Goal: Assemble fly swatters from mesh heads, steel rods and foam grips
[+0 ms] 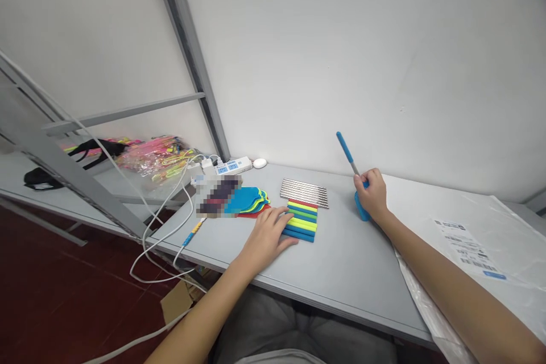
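My right hand (372, 192) is closed around a metal rod with a blue grip (344, 147), tilted with its upper end to the left. Below the fist a flat blue piece (362, 207) shows at the rod's lower end; the join is hidden by my fingers. My left hand (268, 236) lies with spread fingers on the left ends of a row of coloured tubes (303, 222) in blue, yellow-green and red. Just behind them several bare metal rods (305, 191) lie side by side. A stack of flat blue, yellow and red pieces (247, 200) is beyond my left hand.
A white power strip (234, 166) with cables and a white oval object (260, 163) sit by the wall. A white plastic package (473, 239) covers the table's right side. A metal frame post (191, 57) stands left; bagged colourful items (157, 156) lie beyond it.
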`<control>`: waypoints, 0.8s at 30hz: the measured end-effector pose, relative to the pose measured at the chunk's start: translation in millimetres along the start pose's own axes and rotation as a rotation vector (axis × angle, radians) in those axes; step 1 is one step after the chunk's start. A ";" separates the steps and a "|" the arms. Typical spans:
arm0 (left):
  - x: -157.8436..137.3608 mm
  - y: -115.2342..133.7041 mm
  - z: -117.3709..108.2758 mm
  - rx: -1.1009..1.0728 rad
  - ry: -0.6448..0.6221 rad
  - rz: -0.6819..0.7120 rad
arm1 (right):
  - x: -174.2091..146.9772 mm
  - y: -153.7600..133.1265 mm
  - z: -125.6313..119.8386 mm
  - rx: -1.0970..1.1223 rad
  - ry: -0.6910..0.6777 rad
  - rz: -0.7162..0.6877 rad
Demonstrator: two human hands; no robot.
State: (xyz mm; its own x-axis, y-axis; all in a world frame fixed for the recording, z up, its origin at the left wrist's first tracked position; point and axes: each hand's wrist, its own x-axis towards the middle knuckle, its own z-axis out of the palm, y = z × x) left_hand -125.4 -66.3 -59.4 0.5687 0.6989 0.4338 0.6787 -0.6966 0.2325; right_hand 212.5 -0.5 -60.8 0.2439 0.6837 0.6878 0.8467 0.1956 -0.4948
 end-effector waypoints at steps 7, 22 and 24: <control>1.9 4.6 -5.3 0.016 -0.003 -0.026 | 0.1 -28.1 -16.9 0.114 0.040 -0.131; 41.0 55.5 -26.4 -1.507 0.583 -0.352 | -20.5 -160.2 -165.6 -0.214 -0.882 -0.444; 38.7 78.4 -31.7 -1.558 0.586 -0.382 | -53.9 -162.4 -181.8 -0.216 -0.915 -0.322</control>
State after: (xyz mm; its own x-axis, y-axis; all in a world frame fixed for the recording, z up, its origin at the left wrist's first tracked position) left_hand -64.9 -99.0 3.2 0.0181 0.9502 0.3112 -0.5387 -0.2529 0.8037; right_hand 147.8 -196.9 79.1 -0.3946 0.9174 0.0521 0.8986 0.3971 -0.1866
